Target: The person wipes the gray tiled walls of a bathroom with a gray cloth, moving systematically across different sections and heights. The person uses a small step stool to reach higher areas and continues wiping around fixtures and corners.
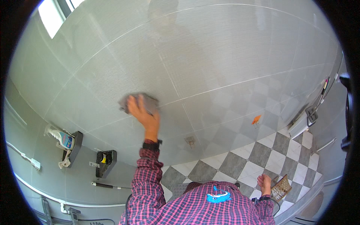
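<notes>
My left hand (144, 115) is raised with its fingers spread over a grey cloth (150, 103), pressing it flat against the glossy grey tiled wall (213, 64). The cloth lies by a tile joint and is slightly blurred. My right hand (264, 181) hangs low at my right side, its fingers curled, with nothing seen in it. Near it a woven stool or basket (281, 188) stands on the checkered floor. Both forearms are in plaid sleeves with dark bands at the wrists.
At left, a corner shelf (76, 149) holds a spray bottle (66, 140); another dark shelf (108, 166) is beside it. An orange hook (256, 120) and a clear hook (190, 140) are on the wall. A white bin (298, 125) with long-handled tools stands at right.
</notes>
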Motion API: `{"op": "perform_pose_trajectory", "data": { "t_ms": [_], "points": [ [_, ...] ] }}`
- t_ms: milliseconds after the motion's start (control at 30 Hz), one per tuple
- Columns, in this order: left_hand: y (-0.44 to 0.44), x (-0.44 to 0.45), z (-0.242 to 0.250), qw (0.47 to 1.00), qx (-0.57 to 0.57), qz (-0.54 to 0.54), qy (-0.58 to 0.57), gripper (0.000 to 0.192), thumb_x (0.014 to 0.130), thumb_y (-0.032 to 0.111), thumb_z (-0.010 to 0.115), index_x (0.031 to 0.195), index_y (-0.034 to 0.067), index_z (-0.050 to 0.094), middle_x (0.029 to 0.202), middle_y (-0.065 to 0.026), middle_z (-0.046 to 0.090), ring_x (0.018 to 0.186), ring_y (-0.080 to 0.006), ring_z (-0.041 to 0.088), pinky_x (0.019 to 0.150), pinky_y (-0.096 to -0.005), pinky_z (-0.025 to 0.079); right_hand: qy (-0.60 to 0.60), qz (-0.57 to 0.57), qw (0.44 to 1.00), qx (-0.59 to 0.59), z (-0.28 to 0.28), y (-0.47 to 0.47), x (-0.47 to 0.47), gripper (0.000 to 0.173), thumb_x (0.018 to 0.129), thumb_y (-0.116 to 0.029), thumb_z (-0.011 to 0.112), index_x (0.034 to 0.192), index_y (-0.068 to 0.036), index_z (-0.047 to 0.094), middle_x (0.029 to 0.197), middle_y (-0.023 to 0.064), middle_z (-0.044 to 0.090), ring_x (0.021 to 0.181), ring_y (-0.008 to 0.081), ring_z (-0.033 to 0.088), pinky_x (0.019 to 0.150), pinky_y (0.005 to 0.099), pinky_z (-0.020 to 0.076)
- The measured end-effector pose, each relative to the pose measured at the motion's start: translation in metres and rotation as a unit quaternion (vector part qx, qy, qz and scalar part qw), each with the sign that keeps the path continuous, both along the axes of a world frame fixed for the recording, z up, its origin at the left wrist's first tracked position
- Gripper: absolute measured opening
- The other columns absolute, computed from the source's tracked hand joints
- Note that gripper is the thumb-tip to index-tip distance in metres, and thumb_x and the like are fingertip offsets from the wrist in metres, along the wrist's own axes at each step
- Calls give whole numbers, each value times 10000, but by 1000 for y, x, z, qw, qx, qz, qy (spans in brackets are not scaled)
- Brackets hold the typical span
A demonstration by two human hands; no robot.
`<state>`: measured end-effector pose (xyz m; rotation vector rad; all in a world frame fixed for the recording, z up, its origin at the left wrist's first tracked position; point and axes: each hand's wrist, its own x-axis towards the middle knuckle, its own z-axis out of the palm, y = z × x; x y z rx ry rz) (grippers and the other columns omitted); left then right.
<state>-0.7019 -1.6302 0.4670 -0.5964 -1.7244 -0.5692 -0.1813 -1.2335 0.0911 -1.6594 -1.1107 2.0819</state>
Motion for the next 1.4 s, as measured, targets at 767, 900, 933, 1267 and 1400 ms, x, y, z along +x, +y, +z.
{"op": "perform_pose_trajectory", "data": {
  "t_ms": [767,900,933,1267,1400],
  "points": [
    [198,37,56,994,-100,-44,10,770,692,46,757,1423,175,552,1544,-189,389,1419,-428,356,1142,-711,177,12,-48,999,3,-16,50,44,339,957,-332,593,1196,-92,611,1025,89,696,859,223,693,702,375,536],
    [212,61,-43,964,-255,-70,-4,664,754,43,712,1388,209,605,1547,-136,412,1408,-356,385,1146,-676,217,-5,-81,997,-10,-32,55,64,376,951,-333,605,1245,-99,587,1047,98,692,870,231,690,705,385,532],
    [220,57,-51,959,-269,-83,-11,656,764,33,700,1388,212,606,1552,-133,411,1414,-350,383,1148,-663,227,7,-85,996,-12,-35,58,68,379,952,-335,608,1248,-100,584,1049,98,691,876,232,689,707,386,531],
    [313,54,126,985,-93,-80,120,691,735,34,719,1401,160,588,1587,-222,335,1469,-455,281,1177,-642,178,47,-99,994,22,-24,114,75,301,980,-292,586,1189,-77,609,992,93,695,833,208,686,671,345,526],
    [349,70,115,993,-84,-63,59,778,674,54,752,1421,163,566,1587,-207,344,1472,-447,286,1174,-652,177,32,-93,995,30,-25,120,71,304,987,-283,574,1203,-71,607,1019,101,700,846,209,688,693,349,529]
  ]
}}
